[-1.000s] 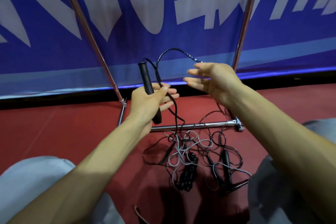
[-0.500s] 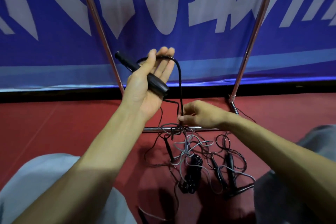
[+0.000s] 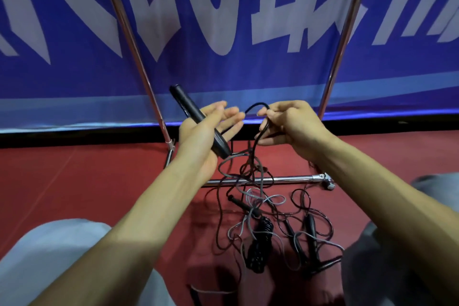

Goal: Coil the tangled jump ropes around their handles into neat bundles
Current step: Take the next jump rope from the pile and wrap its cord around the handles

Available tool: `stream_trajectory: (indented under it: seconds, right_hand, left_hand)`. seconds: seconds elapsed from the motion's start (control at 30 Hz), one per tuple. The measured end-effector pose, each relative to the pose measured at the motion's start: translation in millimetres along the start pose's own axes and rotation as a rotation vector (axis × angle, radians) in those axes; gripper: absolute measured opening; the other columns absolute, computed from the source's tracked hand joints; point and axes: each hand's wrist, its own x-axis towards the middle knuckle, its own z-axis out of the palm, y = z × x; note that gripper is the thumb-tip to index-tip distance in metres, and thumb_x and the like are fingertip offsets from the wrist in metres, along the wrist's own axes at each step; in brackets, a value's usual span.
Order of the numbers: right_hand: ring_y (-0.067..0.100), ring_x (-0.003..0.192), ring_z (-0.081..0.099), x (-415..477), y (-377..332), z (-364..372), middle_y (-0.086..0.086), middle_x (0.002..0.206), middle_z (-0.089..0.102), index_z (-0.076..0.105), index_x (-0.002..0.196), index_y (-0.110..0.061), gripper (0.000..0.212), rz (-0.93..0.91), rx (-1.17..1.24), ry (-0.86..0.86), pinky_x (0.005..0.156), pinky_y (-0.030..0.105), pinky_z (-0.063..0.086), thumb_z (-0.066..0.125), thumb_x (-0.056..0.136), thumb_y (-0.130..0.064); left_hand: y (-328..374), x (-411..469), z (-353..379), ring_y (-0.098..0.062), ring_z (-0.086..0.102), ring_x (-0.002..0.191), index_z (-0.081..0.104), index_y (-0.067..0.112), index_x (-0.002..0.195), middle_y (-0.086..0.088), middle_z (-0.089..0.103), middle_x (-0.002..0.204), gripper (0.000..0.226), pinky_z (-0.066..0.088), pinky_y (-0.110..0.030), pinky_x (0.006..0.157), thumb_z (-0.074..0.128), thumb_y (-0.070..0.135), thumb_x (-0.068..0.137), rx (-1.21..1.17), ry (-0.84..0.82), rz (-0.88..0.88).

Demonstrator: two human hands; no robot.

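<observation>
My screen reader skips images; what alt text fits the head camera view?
The left hand holds a black handle tilted while the right hand pinches a loop of black rope beside it. Below, tangled ropes lie on the red floor before a blue banner.

left hand (image 3: pixel 202 136) holding black handle (image 3: pixel 190 109) across palm, fingers mostly straight. right hand (image 3: pixel 293 124) pinching loop of black rope (image 3: pixel 255 105). messy tangle (image 3: pixel 260 233) of ropes below on red floor (image 3: pixel 74 181), crossing metal bar (image 3: pixel 298 178).
</observation>
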Motion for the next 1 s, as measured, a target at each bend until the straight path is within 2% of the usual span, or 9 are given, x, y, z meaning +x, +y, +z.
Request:
stream_trajectory:
  seconds: [0.17, 0.33, 0.43, 0.5, 0.67, 0.73, 0.83, 0.93, 1.0]
  right_hand:
    - [0.014, 0.045, 0.059, -2.6, -19.2, -12.9, 0.009, 0.068, 0.054, 0.058, 0.089, -0.004, 0.022, -0.017, 0.266, 0.053, 0.049, 0.027, 0.055, 0.039, 0.099, -0.001]
    - [0.018, 0.05, 0.063, -4.4, -26.0, -22.5, 0.011, 0.076, 0.054, 0.056, 0.095, 0.004, 0.021, 0.035, 0.589, 0.09, 0.051, 0.027, 0.057, 0.035, 0.096, 0.006]
    - [0.026, 0.069, 0.065, -1.7, -27.1, -29.8, 0.014, 0.08, 0.056, 0.056, 0.095, 0.006, 0.02, 0.071, 0.755, 0.128, 0.055, 0.031, 0.059, 0.036, 0.096, 0.007]
    - [0.027, 0.07, 0.066, -0.6, -25.4, -31.6, 0.016, 0.078, 0.058, 0.056, 0.091, 0.005, 0.017, 0.054, 0.782, 0.14, 0.059, 0.033, 0.06, 0.039, 0.097, 0.004]
    - [0.024, 0.066, 0.067, 1.5, -13.3, -26.6, 0.01, 0.079, 0.064, 0.058, 0.091, -0.003, 0.017, 0.03, 0.483, 0.091, 0.065, 0.031, 0.06, 0.047, 0.099, -0.012]
    - [0.023, 0.065, 0.066, 4.2, -6.5, -21.4, 0.01, 0.082, 0.065, 0.058, 0.092, -0.006, 0.012, 0.035, 0.293, 0.071, 0.067, 0.031, 0.058, 0.047, 0.095, -0.004]
    - [0.019, 0.063, 0.061, 11.3, 14.0, -9.8, 0.01, 0.081, 0.063, 0.059, 0.089, -0.008, 0.018, 0.043, -0.129, 0.018, 0.064, 0.022, 0.052, 0.051, 0.087, 0.008]
    - [0.019, 0.083, 0.058, 11.1, 36.3, 7.2, 0.014, 0.097, 0.065, 0.061, 0.102, -0.009, 0.026, 0.033, -0.513, -0.177, 0.078, 0.03, 0.052, 0.051, 0.085, 0.008]
    - [0.014, 0.093, 0.054, 5.0, 46.3, 18.2, 0.011, 0.106, 0.06, 0.057, 0.12, -0.006, 0.036, 0.063, -0.547, -0.344, 0.076, 0.017, 0.049, 0.057, 0.085, 0.006]
  left_hand:
    - [-19.0, -8.8, 5.5, -0.021, 0.071, 0.089, 0.067, 0.008, 0.096, -0.013, 0.072, 0.098, 0.019, 0.056, -0.03, 0.086, 0.051, -0.003, 0.095, 0.52, -0.168, -0.041]
    - [-28.2, -17.6, 5.6, -0.019, 0.071, 0.094, 0.067, 0.012, 0.101, -0.01, 0.074, 0.1, 0.017, 0.054, -0.028, 0.088, 0.055, 0.002, 0.094, 0.716, -0.401, -0.12]
    - [-35.9, -20.8, 4.5, -0.027, 0.072, 0.089, 0.066, 0.01, 0.096, -0.017, 0.073, 0.097, 0.013, 0.057, -0.03, 0.081, 0.054, 0.003, 0.096, 0.807, -0.388, -0.084]
    - [-38.2, -20.5, 5.0, -0.027, 0.073, 0.082, 0.064, 0.008, 0.092, -0.018, 0.073, 0.093, 0.014, 0.058, -0.03, 0.076, 0.052, 0.004, 0.097, 0.806, -0.313, -0.047]
    - [-27.1, -11.3, 7.3, -0.022, 0.074, 0.076, 0.062, 0.008, 0.095, -0.009, 0.074, 0.086, 0.014, 0.059, -0.029, 0.072, 0.049, 0.006, 0.099, 0.525, -0.134, -0.015]
    - [-18.8, -7.3, 7.8, -0.02, 0.074, 0.074, 0.06, 0.007, 0.095, -0.008, 0.074, 0.083, 0.013, 0.06, -0.029, 0.069, 0.048, 0.007, 0.1, 0.383, -0.066, -0.029]
    - [-5.7, -3.3, 7.3, -0.02, 0.073, 0.073, 0.057, 0.003, 0.097, -0.01, 0.073, 0.083, 0.01, 0.061, -0.032, 0.071, 0.047, 0.006, 0.1, 0.151, -0.03, -0.071]
    - [6.7, -2.7, 6.7, -0.022, 0.074, 0.076, 0.055, 0.002, 0.098, -0.011, 0.074, 0.082, 0.011, 0.061, -0.035, 0.07, 0.046, 0.006, 0.1, -0.079, -0.062, -0.099]
    - [14.7, -4.7, 7.8, -0.021, 0.074, 0.075, 0.055, 0.003, 0.096, -0.01, 0.074, 0.081, 0.012, 0.061, -0.034, 0.07, 0.045, 0.006, 0.1, -0.18, -0.093, -0.111]
